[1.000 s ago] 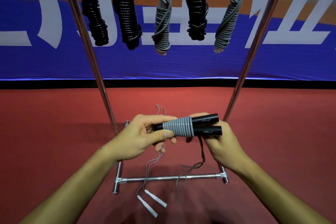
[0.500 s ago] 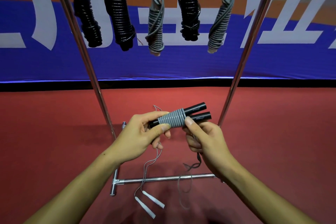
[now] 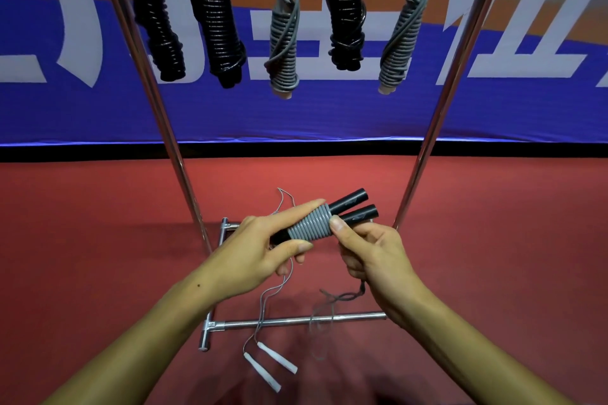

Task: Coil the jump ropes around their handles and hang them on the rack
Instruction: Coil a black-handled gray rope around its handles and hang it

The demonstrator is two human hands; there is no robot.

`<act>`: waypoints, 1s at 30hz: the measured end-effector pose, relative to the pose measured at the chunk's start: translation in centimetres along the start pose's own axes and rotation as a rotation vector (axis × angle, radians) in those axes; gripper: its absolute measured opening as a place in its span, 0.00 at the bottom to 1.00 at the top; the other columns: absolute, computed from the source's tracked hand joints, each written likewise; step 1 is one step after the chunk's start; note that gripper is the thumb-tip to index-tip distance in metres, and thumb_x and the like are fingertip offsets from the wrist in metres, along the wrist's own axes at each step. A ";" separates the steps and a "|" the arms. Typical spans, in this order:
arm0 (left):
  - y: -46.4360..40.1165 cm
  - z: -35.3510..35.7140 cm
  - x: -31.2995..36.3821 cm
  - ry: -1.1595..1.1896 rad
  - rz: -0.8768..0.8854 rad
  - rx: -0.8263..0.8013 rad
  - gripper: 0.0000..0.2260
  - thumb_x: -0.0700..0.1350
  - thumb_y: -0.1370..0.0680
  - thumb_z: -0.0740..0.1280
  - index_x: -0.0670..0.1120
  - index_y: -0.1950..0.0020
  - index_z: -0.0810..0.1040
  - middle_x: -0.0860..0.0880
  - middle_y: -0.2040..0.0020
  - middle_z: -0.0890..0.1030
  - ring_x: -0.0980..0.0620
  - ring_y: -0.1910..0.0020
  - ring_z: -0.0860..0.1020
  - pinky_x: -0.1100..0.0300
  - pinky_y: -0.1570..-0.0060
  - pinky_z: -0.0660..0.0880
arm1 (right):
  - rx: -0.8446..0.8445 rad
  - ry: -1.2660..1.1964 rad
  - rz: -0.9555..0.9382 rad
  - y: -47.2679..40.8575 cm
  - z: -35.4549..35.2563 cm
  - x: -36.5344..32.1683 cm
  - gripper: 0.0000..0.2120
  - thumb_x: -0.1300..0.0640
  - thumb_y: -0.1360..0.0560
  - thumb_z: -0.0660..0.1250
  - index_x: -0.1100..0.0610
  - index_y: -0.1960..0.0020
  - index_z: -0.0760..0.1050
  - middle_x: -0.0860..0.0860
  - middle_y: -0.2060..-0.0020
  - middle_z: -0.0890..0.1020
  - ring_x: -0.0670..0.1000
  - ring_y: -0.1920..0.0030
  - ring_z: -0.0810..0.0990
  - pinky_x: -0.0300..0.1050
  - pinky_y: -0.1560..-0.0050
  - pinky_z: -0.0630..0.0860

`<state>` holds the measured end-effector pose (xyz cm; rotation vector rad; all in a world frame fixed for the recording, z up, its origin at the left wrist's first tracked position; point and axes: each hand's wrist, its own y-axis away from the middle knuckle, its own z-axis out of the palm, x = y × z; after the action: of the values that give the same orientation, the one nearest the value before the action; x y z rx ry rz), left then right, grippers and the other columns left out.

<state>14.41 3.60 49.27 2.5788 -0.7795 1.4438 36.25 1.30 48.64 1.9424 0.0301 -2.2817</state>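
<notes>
Handles (image 3: 329,220) of a half-coiled jump rope lie slanted between the hands, free ends up-right toward the rack (image 3: 427,154); left hand (image 3: 263,250) grips the lower end, right hand (image 3: 371,253) pinches the gray cord (image 3: 311,225), its tail trailing floorward.

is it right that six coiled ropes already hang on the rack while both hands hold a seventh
Not quite: the head view shows five coiled ropes on the rack, not six. Both the left hand and right hand hold a sixth rope, partly coiled.
</notes>
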 end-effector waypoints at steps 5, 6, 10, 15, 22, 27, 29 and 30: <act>0.0 0.2 0.2 -0.032 0.011 0.107 0.27 0.43 0.17 0.70 0.69 0.24 0.70 0.50 0.62 0.83 0.46 0.70 0.80 0.51 0.62 0.82 | -0.087 0.114 -0.027 -0.2 -0.5 -0.8 0.12 0.52 0.19 0.69 0.62 0.49 0.79 0.56 0.65 0.83 0.50 0.74 0.71 0.42 0.72 0.68; 0.0 0.2 0.2 -0.025 0.007 0.142 0.27 0.43 0.17 0.70 0.69 0.24 0.71 0.50 0.63 0.83 0.46 0.70 0.80 0.52 0.63 0.82 | -0.102 0.098 -0.004 -0.3 -0.7 -1.0 0.11 0.54 0.19 0.70 0.62 0.43 0.78 0.57 0.62 0.85 0.51 0.73 0.74 0.42 0.71 0.71; -0.3 -0.7 -0.5 0.010 -0.033 0.268 0.26 0.42 0.17 0.70 0.66 0.24 0.72 0.48 0.63 0.82 0.42 0.69 0.79 0.59 0.64 0.80 | -0.112 0.121 0.041 -0.4 -1.4 -1.0 0.10 0.61 0.19 0.70 0.69 0.44 0.77 0.62 0.57 0.87 0.56 0.64 0.84 0.46 0.60 0.82; -0.2 -0.7 -0.7 -0.051 -0.053 0.268 0.26 0.43 0.17 0.70 0.66 0.24 0.72 0.51 0.64 0.82 0.46 0.71 0.80 0.52 0.62 0.82 | -0.021 0.274 -0.042 -0.6 -1.8 -0.6 0.07 0.59 0.20 0.71 0.63 0.50 0.84 0.55 0.58 0.88 0.50 0.59 0.84 0.48 0.52 0.81; -0.3 -0.4 -1.0 -0.215 -0.046 0.266 0.27 0.45 0.17 0.70 0.66 0.22 0.70 0.56 0.66 0.81 0.55 0.71 0.77 0.57 0.59 0.79 | 0.048 0.513 -0.064 -0.4 -1.6 -0.6 0.08 0.54 0.19 0.70 0.56 0.54 0.85 0.44 0.74 0.71 0.43 0.73 0.65 0.37 0.69 0.63; -0.1 0.0 -1.0 -0.299 -0.019 0.241 0.28 0.47 0.18 0.71 0.67 0.22 0.68 0.56 0.66 0.81 0.56 0.73 0.73 0.60 0.62 0.77 | 0.171 1.008 -0.197 -0.1 -2.1 -0.6 0.08 0.46 0.22 0.72 0.47 0.51 0.75 0.42 0.71 0.77 0.46 0.66 0.75 0.46 0.63 0.69; -0.1 0.0 -1.3 -0.321 -0.020 0.241 0.28 0.48 0.18 0.70 0.69 0.22 0.67 0.54 0.67 0.81 0.53 0.73 0.71 0.56 0.61 0.78 | 0.209 1.218 -0.261 0.1 -2.3 -0.6 0.10 0.41 0.20 0.67 0.47 0.51 0.74 0.43 0.69 0.78 0.48 0.63 0.76 0.48 0.61 0.71; -0.1 0.0 -1.5 -0.337 -0.021 0.241 0.28 0.49 0.18 0.70 0.69 0.22 0.67 0.53 0.67 0.81 0.52 0.73 0.70 0.55 0.61 0.78 | 0.195 1.208 -0.273 0.1 -2.3 -0.7 0.11 0.41 0.19 0.67 0.48 0.53 0.75 0.43 0.68 0.80 0.47 0.63 0.76 0.48 0.60 0.72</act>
<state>13.84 4.31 48.07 3.0549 -0.6411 1.1756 38.61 1.55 48.94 3.2248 0.2098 -0.8738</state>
